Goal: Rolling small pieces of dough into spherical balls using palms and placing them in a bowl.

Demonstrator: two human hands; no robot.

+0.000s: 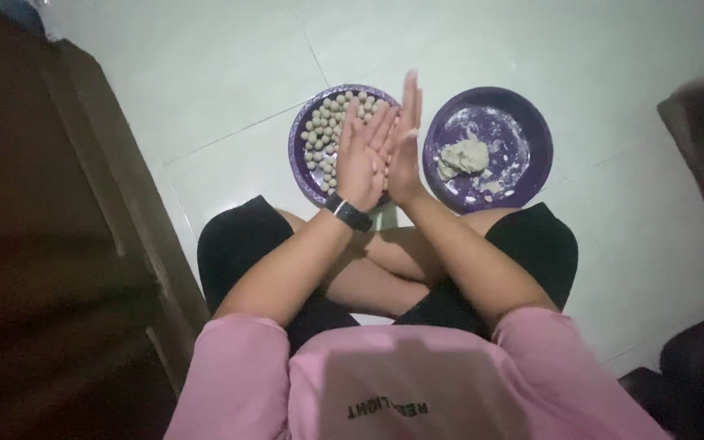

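On the pale tiled floor [205, 73] before my crossed legs sat two purple plates. My right plate [531, 122] held a lump of grey dough [462, 155] amid scattered flour; my left plate [301, 155] held many small dough balls [327, 130]. Above them, my left hand [362, 155] and right hand [405, 151] were pressed palm to palm, fingers straight; whether their grip enclosed anything, I could not tell. A black watch [352, 215] circled my left wrist.
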